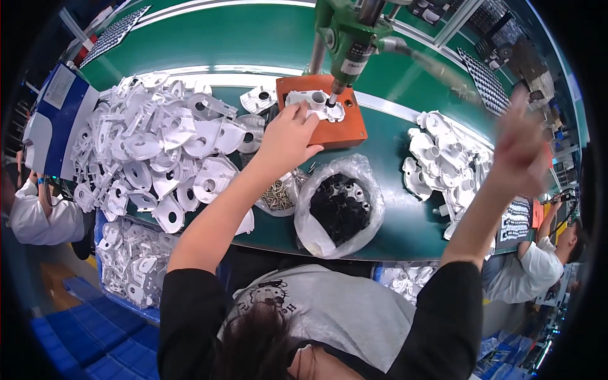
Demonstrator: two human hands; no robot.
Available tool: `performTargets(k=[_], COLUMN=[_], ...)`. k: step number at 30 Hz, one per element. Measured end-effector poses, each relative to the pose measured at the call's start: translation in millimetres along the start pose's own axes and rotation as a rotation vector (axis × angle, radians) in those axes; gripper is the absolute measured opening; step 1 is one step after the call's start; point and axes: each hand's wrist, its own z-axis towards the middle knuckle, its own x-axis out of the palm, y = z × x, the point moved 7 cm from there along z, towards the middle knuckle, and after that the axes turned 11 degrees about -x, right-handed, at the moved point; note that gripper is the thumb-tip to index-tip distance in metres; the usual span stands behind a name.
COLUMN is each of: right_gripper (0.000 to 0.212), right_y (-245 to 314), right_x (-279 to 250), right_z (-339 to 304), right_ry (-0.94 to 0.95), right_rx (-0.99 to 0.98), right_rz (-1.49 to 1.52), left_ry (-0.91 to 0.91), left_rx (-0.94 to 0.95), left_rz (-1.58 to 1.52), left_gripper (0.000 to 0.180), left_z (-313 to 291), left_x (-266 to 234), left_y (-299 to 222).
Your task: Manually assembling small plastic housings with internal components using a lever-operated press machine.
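My left hand (292, 132) holds a white plastic housing (329, 113) down in the orange fixture block (342, 133), fingers on its left part. Right above stands a green bench press (347, 44), its ram tip at a round spot on the housing. My right hand (522, 152) is raised at the far right and smeared by motion, so its fingers cannot be made out. Apart from it, the press lever (437, 68) is blurred too. Below the fixture sit a bag of small black parts (339, 209) and a bag of brass-coloured pins or screws (278, 195).
A large heap of white plastic parts (145, 139) covers the table's left side. A smaller pile of white housings (443, 158) lies on the right. A blue crate (130, 266) of white parts stands below left. Co-workers (525, 272) sit at both sides.
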Motion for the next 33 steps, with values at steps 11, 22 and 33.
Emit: performTargets(k=[11, 22, 33], right_gripper=[0.032, 0.076, 0.06], right_y=[19, -251, -186], right_x=[43, 40, -98], right_z=[-74, 38, -238], right_ry=[0.049, -0.302, 0.885], right_rx=[0.192, 0.579, 1.17], right_rz=[-0.234, 0.155, -1.248], left_ry=[0.117, 0.335, -0.132], left_rx=[-0.193, -0.096, -0.269], left_rz=[-0.079, -0.051, 0.25], left_gripper=[0.056, 0.059, 0.036], left_z=[11, 74, 118], left_x=[2, 10, -13], left_y=[7, 11, 142])
